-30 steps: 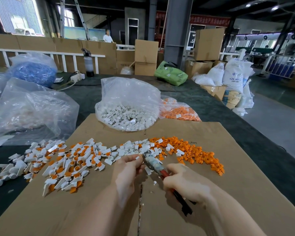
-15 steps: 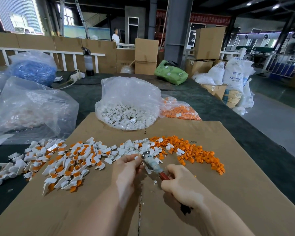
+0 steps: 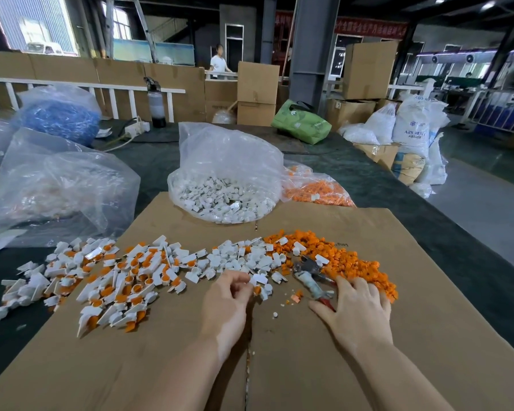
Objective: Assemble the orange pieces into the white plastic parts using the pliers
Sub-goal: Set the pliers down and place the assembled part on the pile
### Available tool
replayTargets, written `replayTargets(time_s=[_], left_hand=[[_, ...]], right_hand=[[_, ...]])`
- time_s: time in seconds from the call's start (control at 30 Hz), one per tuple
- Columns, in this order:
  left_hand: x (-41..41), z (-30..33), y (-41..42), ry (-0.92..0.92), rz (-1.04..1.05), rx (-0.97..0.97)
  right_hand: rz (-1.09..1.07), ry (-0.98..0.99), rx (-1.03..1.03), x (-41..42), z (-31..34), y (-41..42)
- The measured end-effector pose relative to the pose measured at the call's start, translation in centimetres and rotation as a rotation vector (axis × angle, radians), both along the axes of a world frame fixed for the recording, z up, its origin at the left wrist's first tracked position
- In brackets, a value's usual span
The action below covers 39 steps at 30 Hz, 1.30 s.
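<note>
The left hand [image 3: 224, 304] pinches a white part [image 3: 257, 280] beside the white pile. The right hand [image 3: 358, 311] lies flat, fingers spread, over the pliers [image 3: 312, 278] on the cardboard [image 3: 428, 336], its grip apart.

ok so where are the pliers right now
In the head view the pliers lie on the cardboard sheet, right of centre, at the near edge of the loose orange pieces. Their handle end runs under the right hand.

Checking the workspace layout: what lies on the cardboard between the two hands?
In the head view, between the left hand and right hand: loose white parts, orange crumbs and the pliers.
</note>
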<state>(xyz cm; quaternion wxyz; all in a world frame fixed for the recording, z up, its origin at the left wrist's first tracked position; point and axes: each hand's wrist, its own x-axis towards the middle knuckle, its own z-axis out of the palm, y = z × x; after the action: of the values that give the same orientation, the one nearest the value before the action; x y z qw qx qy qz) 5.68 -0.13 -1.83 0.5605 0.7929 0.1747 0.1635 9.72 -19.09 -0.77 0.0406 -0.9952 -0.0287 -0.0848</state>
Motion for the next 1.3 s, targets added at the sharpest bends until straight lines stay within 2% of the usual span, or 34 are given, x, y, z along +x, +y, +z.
replayTargets(time_s=[0.07, 0.2, 0.27, 0.43, 0.53, 0.73, 0.9, 1.1, 1.3], left_hand=[[0.1, -0.1, 0.0, -0.002, -0.027, 0.054], [0.2, 0.1, -0.1, -0.017, -0.11, 0.053], [0.2, 0.2, -0.1, -0.021, -0.134, 0.073], [-0.5, 0.0, 0.0, -0.01, -0.177, -0.005], [-0.7, -0.2, -0.3, -0.031, -0.222, 0.086], [-0.4, -0.3, -0.4, -0.07, -0.175, 0.126], [-0.5, -0.5, -0.4, -0.074, -0.182, 0.194], [-0.6, -0.8, -0.7, -0.065, -0.187, 0.261], [-0.8, -0.4, -0.7, -0.054, -0.178, 0.206]], right_hand=[[0.066, -0.074, -0.042, -0.2, 0.1, 0.6], [0.474, -0.193, 0.355, -1.4, 0.3, 3.8], [0.591, -0.229, 0.461, -2.1, 0.1, 5.1], [0.524, -0.177, 0.648, -2.2, -0.9, 5.9], [0.488, -0.162, 0.74, -2.3, -1.0, 6.1], [0.408, -0.182, 0.795, -2.3, -1.3, 5.7], [0.528, -0.205, 0.69, -2.6, -1.2, 5.9], [0.523, -0.257, 0.594, -2.7, -1.3, 6.0], [0.5, -0.321, 0.601, -2.8, -1.2, 6.0]])
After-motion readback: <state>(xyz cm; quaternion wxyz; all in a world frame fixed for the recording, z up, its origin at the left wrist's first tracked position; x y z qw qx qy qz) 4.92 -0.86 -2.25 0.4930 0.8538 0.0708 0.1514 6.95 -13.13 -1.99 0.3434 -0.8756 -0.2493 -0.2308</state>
